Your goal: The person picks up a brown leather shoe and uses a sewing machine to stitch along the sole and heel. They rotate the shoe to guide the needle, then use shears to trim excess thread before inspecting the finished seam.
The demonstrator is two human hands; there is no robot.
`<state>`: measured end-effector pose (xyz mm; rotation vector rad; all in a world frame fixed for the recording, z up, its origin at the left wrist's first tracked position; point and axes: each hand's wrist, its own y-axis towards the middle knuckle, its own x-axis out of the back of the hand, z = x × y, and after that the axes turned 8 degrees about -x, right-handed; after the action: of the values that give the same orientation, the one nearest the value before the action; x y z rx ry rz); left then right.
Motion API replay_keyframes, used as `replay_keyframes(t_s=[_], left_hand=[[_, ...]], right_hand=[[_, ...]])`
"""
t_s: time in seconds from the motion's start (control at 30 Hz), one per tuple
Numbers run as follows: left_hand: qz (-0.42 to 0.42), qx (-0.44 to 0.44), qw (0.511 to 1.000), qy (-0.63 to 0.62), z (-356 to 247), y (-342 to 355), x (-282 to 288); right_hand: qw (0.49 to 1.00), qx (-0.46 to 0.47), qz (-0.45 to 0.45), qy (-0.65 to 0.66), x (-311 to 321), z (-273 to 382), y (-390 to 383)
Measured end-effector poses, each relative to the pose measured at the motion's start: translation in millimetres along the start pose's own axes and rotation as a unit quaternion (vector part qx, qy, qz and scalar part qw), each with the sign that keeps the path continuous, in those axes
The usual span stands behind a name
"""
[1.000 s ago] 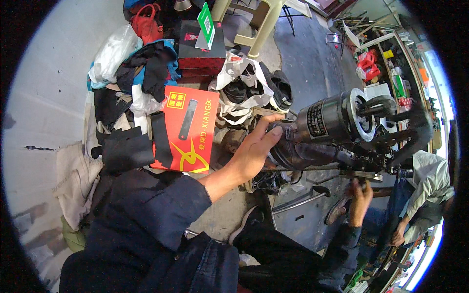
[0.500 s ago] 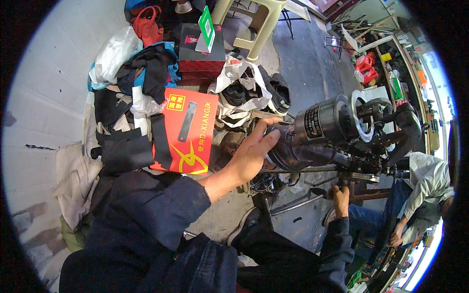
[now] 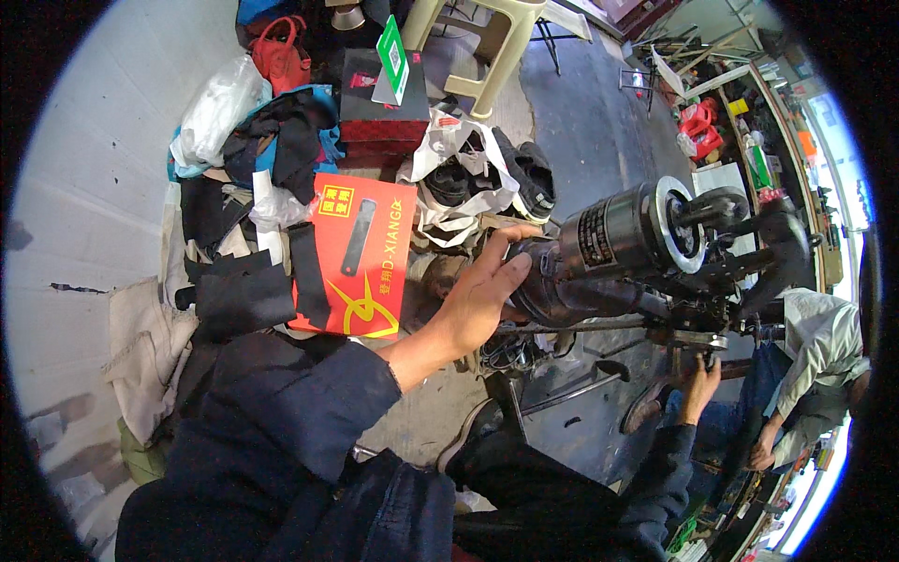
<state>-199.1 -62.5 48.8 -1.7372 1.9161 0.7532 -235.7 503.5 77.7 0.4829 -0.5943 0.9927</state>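
A black metal machine with a steel cylinder point(image 3: 599, 229), linkages at its right end and a round plate point(image 3: 684, 339) underneath stands right of centre. My left hand point(image 3: 478, 304) is wrapped round the dark body point(image 3: 562, 290) of the machine, left of the cylinder, thumb on top. My right hand point(image 3: 698, 384) is below the round plate, fingers closed on what appears to be a small dark handle there, partly hidden by the fingers.
Cloth scraps point(image 3: 234, 300), a red printed board point(image 3: 375, 234) with a metal strip, bagged black shoes point(image 3: 529, 178), a box point(image 3: 379, 131) and a plastic stool point(image 3: 496, 42) lie left and behind. A person in a pale shirt point(image 3: 810, 337) sits at right, near crowded shelves point(image 3: 758, 131).
My right hand swung left beneath the round plate, then back right. The linkages at the machine's right end changed position slightly. My left hand stays on the machine.
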Motion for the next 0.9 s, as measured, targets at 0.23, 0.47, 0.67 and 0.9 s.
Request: replay_keyframes(t_s=[0.23,0.47,0.67,0.9], left_hand=[[0.000,0.043,0.999,0.014,-1.3,-1.5,3.9],[0.005,0.014,1.000,0.017,-8.6,3.3,2.9],[-0.028,0.057,0.998,0.024,-6.0,19.0,3.2],[-0.001,0.061,0.998,0.035,-11.0,13.4,-2.3]], right_hand=[[0.982,-0.115,0.134,-0.062,-93.3,-48.4,-41.6],[0.972,-0.140,0.187,-0.013,-109.8,28.2,-83.7],[0.975,-0.137,0.176,-0.012,-110.3,38.7,-88.3],[0.982,-0.083,0.158,-0.059,-111.7,23.8,-80.1]])
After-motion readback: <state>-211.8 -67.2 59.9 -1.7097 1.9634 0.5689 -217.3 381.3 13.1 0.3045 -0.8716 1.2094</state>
